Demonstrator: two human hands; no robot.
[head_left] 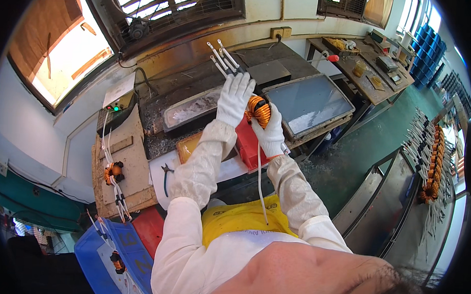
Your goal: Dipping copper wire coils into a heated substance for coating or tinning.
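Your right hand (271, 135) was clamped on one orange-wound coil (259, 110), just beyond the red bin (248, 142); contact between coil and bin could not be told. Your left hand (235, 99), beyond the bin and slightly left of it, lay with fingers straight at the coil's leads; whether it gripped them could not be told. Progress, as judged: the winding appeared complete, and at least four lugged leads (228, 55), beyond the bin, seemed finished. One long white lead (260, 184) hung on your side of the bin, its tip showing no lug, so that end appeared outstanding. Also counted: one pair of cutters (166, 178) and one amber tray (188, 144), left of the bin; one residue-streaked tray (176, 128), beyond and left; one grey-surfaced tray (310, 100), right; one second coil (114, 172), far left; one third coil (118, 262) in a blue crate (89, 245), left and nearer you. The coil row (433, 169), well right of the bin, was too crowded to count.
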